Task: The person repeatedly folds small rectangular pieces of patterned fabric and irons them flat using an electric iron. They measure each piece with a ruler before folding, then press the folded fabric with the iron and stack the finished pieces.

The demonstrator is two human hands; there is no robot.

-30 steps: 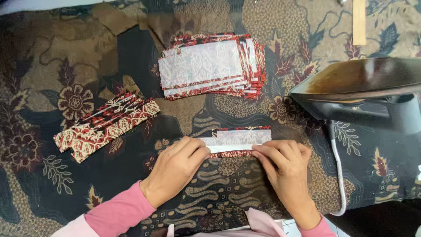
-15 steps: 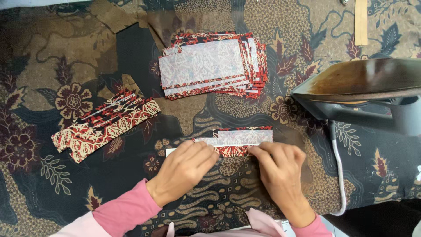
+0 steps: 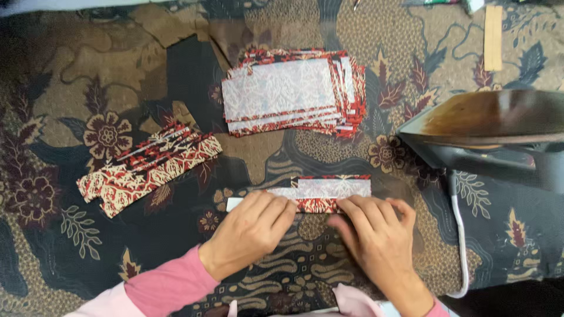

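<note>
A small rectangular fabric piece, red-patterned with a white backing up, lies on the batik cloth just in front of me. My left hand presses its fingertips on the piece's left part, where a white strip sticks out. My right hand rests fingers flat on the piece's lower right edge, folding the red hem against it. Neither hand lifts the piece off the cloth.
A stack of white-backed fabric pieces lies farther back at centre. A pile of folded red strips sits to the left. An upturned iron with its white cord stands at the right. A wooden strip lies at top right.
Both hands have shifted slightly along the fabric piece, the left hand sliding toward its left end. The piece has stayed in place on the cloth.
</note>
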